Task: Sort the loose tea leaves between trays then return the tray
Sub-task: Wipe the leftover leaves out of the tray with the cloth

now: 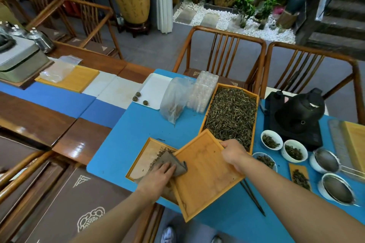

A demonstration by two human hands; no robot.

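On the blue-covered surface (138, 124), the right hand (234, 152) grips the far edge of a shallow rectangular bamboo tray (205, 175), fingers curled over its rim, holding it tilted so that its left edge overlaps a second, smaller bamboo tray (146, 154) lying flat near the surface's front edge. The held tray is nearly bare, with only a few specks of leaf on its floor. The left hand (158, 174) presses down with straight, spread fingers on a folded brown-grey cloth (173, 163) at the seam where the two trays meet; a small scatter of dark loose tea leaves (160, 154) lies on the lower tray just beyond the cloth. Behind the held tray, touching its far corner, sits a long, deep bamboo box heaped with dry tea leaves (231, 114). To the right stand three small white cups with leaves in them (271, 140), two metal mesh strainers (335, 189), and a black kettle on a black base (298, 112). A crumpled clear plastic bag (173, 98) and a white rectangular tray (154, 89) with small round tea balls lie farther back. Dark thin tongs (252, 197) lie beside the held tray's right edge.
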